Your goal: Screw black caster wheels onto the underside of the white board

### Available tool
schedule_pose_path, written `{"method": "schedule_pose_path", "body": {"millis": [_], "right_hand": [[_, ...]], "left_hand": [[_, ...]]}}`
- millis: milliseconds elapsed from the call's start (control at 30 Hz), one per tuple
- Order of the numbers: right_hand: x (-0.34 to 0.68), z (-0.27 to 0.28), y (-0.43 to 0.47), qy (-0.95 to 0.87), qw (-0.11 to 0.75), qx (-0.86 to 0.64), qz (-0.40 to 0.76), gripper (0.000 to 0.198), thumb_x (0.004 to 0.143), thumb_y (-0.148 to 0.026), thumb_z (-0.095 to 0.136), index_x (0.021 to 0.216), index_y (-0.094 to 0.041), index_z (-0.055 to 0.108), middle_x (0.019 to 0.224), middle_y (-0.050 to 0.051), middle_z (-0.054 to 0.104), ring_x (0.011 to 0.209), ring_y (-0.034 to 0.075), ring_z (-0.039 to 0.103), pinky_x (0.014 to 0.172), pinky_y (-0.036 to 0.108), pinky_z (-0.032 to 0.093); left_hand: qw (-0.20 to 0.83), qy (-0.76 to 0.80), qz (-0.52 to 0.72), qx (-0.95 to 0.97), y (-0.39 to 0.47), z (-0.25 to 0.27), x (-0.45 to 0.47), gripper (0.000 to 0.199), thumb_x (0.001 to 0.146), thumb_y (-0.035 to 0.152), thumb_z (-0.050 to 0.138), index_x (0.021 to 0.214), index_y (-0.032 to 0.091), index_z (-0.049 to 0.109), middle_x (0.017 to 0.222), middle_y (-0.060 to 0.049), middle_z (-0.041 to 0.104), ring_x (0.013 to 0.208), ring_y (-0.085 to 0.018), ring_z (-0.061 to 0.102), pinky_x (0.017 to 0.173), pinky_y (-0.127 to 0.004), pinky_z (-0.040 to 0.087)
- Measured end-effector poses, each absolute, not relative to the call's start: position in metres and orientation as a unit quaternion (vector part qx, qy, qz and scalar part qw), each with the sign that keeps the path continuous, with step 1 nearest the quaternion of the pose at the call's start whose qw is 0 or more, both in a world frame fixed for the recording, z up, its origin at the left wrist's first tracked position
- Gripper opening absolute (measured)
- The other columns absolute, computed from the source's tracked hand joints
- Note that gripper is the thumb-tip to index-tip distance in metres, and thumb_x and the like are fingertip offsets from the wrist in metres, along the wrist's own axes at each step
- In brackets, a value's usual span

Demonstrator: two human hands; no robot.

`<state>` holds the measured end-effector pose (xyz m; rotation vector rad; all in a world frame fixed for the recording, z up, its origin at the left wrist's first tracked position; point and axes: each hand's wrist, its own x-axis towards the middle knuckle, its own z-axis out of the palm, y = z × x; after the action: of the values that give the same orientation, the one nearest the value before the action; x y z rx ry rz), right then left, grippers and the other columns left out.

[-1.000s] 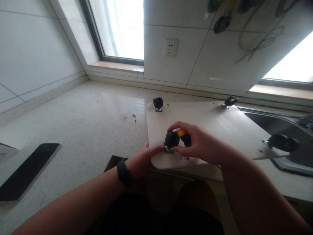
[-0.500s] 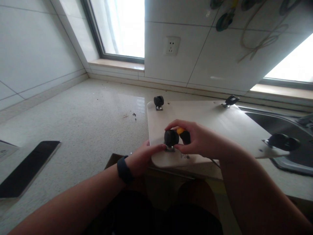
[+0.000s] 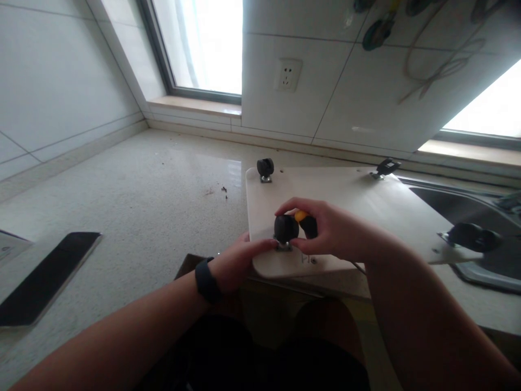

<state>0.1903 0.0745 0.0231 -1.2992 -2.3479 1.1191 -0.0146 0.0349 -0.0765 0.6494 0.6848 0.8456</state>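
A white board (image 3: 325, 187) lies flat with black swivel casters on metal plates at its corners. The near-left caster (image 3: 286, 228) stands upright between my hands. My left hand (image 3: 240, 260) is closed on the board's left edge, its thumb pressed by that caster's plate. In my right hand (image 3: 321, 228) is a screwdriver (image 3: 308, 224) with a black and yellow handle; its tip is hidden. The fingertips of this hand also reach around the caster. Other casters are at the far left (image 3: 265, 167), far right (image 3: 386, 168) and near right (image 3: 474, 237).
The board rests on a speckled countertop (image 3: 163, 201), its right end over a metal sink (image 3: 480, 271). Small dark screws (image 3: 224, 190) lie left of the board. A flat black panel (image 3: 49, 279) is at far left. A wall socket (image 3: 288, 75) is behind.
Both hands keep their places on the board and caster. The whole view has shifted very slightly; nothing has been taken up or let go.
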Motion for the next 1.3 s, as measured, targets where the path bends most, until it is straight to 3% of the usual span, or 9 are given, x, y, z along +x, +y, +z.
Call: {"method": "schedule_pose_path", "body": {"millis": [733, 1000, 1300], "right_hand": [[0.1899, 0.0218, 0.073, -0.798, 0.134, -0.445, 0.384, 0.047, 0.077, -0.027, 0.076, 0.121, -0.027, 0.063, 0.087, -0.002, 0.068, 0.073, 0.014, 0.059, 0.065, 0.028, 0.048], [0.191, 0.021, 0.0735, -0.797, 0.129, -0.449, 0.382, 0.047, 0.078, -0.028, 0.076, 0.122, -0.027, 0.062, 0.089, -0.001, 0.068, 0.075, 0.015, 0.059, 0.066, 0.029, 0.047], [0.1908, 0.022, 0.072, -0.801, 0.131, -0.45, 0.372, 0.046, 0.077, -0.027, 0.076, 0.121, -0.026, 0.063, 0.087, -0.001, 0.068, 0.073, 0.015, 0.059, 0.065, 0.028, 0.046]], "left_hand": [[0.803, 0.314, 0.395, 0.317, 0.0349, -0.0745, -0.0138, 0.039, 0.084, 0.027, 0.079, 0.118, 0.012, 0.071, 0.114, -0.013, 0.075, 0.092, -0.022, 0.071, 0.088, -0.033, 0.05], [0.806, 0.325, 0.39, 0.305, 0.0347, -0.0751, -0.0147, 0.049, 0.083, 0.029, 0.08, 0.127, 0.013, 0.068, 0.117, -0.015, 0.075, 0.094, -0.023, 0.071, 0.089, -0.034, 0.05], [0.806, 0.32, 0.385, 0.316, 0.0352, -0.0758, -0.0151, 0.046, 0.085, 0.029, 0.079, 0.126, 0.013, 0.068, 0.12, -0.015, 0.074, 0.096, -0.023, 0.071, 0.089, -0.034, 0.05]]}}
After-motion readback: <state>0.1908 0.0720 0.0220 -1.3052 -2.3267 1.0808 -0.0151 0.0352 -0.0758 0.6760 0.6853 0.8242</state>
